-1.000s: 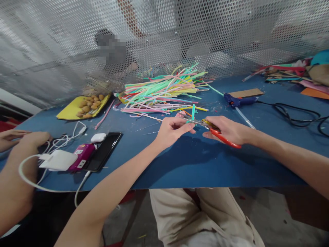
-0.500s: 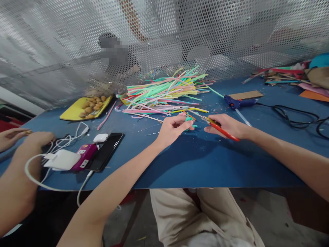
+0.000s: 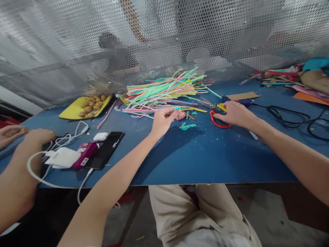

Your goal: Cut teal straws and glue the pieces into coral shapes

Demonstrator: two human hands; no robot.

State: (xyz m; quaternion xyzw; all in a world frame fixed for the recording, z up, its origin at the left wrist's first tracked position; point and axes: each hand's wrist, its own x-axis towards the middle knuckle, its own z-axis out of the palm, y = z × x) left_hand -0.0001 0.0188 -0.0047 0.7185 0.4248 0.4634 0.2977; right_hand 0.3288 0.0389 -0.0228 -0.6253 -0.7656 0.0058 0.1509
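Scissors (image 3: 212, 106) sit under the right hand (image 3: 238, 114), blades parted beside the stems (image 3: 161, 88); whether its fingers are closed round the handles, I cannot tell. No cut is under way — the left hand (image 3: 162, 120) pinches a pink piece (image 3: 180, 115) above the table (image 3: 180, 164), near some teal bits (image 3: 187, 126). A snip would call for a sure hold on the handles and the piece brought to the blades. Stems crowd the space behind, the glue gun (image 3: 247, 102) is partly hidden past the right hand — and a phone (image 3: 106, 151) lies off left, well apart.
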